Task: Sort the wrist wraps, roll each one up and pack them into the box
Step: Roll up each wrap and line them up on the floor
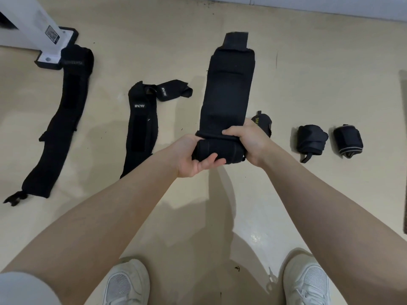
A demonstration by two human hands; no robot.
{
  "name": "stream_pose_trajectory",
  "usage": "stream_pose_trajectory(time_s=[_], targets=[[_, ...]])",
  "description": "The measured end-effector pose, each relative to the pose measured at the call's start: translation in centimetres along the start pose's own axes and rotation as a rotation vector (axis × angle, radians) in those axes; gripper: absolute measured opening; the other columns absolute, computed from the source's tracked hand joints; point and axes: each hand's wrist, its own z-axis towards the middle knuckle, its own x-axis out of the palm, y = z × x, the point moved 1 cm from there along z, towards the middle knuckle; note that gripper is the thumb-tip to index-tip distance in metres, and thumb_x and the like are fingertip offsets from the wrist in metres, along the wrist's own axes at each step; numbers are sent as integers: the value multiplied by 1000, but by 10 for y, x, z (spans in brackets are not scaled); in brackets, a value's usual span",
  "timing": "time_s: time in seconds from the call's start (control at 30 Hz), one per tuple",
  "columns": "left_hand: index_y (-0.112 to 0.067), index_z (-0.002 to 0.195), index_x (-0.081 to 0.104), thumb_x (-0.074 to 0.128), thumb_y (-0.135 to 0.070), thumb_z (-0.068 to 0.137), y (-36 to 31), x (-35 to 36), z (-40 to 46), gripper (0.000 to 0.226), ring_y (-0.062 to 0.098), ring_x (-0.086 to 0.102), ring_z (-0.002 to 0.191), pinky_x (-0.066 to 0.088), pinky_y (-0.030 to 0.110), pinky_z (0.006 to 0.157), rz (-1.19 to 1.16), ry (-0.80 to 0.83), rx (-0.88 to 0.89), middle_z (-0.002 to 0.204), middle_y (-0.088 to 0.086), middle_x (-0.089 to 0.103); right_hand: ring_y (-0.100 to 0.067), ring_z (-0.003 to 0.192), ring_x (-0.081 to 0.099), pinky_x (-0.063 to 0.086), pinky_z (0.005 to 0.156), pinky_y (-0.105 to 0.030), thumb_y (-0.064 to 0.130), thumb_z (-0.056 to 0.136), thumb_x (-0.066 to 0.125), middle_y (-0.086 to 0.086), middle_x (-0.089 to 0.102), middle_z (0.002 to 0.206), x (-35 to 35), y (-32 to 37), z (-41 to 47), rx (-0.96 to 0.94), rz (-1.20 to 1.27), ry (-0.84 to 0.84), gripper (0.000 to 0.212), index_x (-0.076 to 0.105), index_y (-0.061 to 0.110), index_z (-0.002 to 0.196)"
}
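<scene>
Both hands curled round the fat rolled end of the black wrist wrap [229, 93], left hand [193, 157] under, right hand [244, 139] on top, flat tail stretching straight away along the floor [308, 62].

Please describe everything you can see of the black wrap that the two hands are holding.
The wide black wrap looks like soft, matte fabric. Its near end is rolled into a thick cylinder; the rest stretches flat away from the person, ending in a narrower tab at the far end. The left hand cups the roll from below, and the right hand grips its right end, fingers curled over the top.
</scene>
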Motion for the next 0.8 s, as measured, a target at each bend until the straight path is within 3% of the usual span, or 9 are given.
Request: stream_pose_trajectory(time_s=[0.2,0.27,0.33,0.43,0.5,0.57,0.63,0.73,0.8], targets=[[7,123,52,46,-22,92,-16,0,-12,42,43,69,83,59,28,59,-254,309,128,119,26,58,-22,88,67,56,80,-38,0,93,50,-5,71,96,-7,-15,-4,20,209,23,23,63,15,105],[6,115,54,50,-9,91,-16,3,-13,29,35,70,85,59,25,65,-131,299,247,114,21,60,-24,89,67,55,81,-39,-1,91,53,-10,69,101,-6,-15,-3,6,206,6,22,64,11,107],[1,106,57,51,-2,93,-10,4,-8,15,21,72,78,56,17,63,-15,226,307,101,15,63,-18,80,69,58,69,-31,-2,90,54,-5,71,91,-5,-12,-1,0,177,-6,21,64,10,104],[-4,106,58,59,-10,93,-2,5,0,15,10,70,66,52,11,57,131,93,342,94,7,64,-14,69,70,55,58,-26,-6,90,51,2,72,75,-5,-12,0,42,193,-25,24,64,13,93],[-9,114,57,61,-20,93,0,3,6,24,8,67,57,50,12,52,236,-5,398,96,4,64,-24,82,68,57,68,-31,-7,86,50,-3,70,80,-6,-14,2,87,238,-59,22,63,10,92],[-10,118,54,61,-26,93,0,1,10,31,8,60,46,46,14,45,309,-73,461,98,5,62,-33,108,61,51,92,-40,1,80,54,-9,68,103,-6,-13,5,84,251,-68,27,64,5,104],[-11,119,54,61,-29,93,1,-1,14,32,8,53,40,42,14,40,287,-124,476,99,6,60,-29,118,57,45,102,-41,14,81,59,-9,65,121,-4,-12,4,64,245,-26,39,61,4,119],[-11,109,57,60,-31,93,1,0,16,26,4,49,37,39,12,37,129,-180,438,87,3,60,-14,103,65,55,81,-28,28,90,60,4,69,113,4,-11,-1,8,56,115,34,58,18,122],[-11,96,60,60,-31,93,2,2,15,20,2,46,34,38,10,35,-46,-175,368,75,0,59,-11,98,67,57,80,-28,21,89,64,7,69,108,8,-11,-5,-44,-44,159,30,55,26,117]])
